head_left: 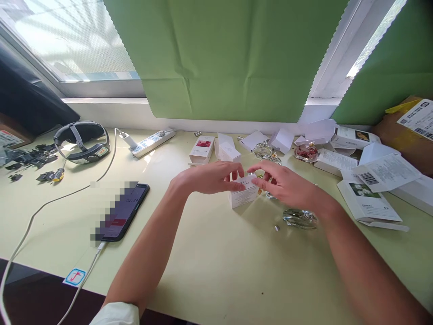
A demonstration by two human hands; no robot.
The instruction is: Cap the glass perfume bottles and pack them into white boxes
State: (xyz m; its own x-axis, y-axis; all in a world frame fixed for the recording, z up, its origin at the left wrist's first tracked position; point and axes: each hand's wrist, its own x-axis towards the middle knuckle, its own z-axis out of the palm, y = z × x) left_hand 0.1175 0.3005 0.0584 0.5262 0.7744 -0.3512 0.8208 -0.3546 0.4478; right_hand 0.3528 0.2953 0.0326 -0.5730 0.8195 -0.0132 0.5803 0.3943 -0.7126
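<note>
A small white box with printed text stands on the table between my hands. My left hand grips it from the left, thumb against the printed face and fingers curled over the top. My right hand pinches its upper right corner, the thumb on the edge and the index finger reaching toward my left hand. Partly hidden behind the right hand are clear glass bottles with gold parts. A clear glass bottle lies below the right wrist, and a small silver cap lies left of it.
White boxes and a bottle with red contents stand farther back. Opened cartons crowd the right side. To the left are a phone on a cable, a power strip and a headset.
</note>
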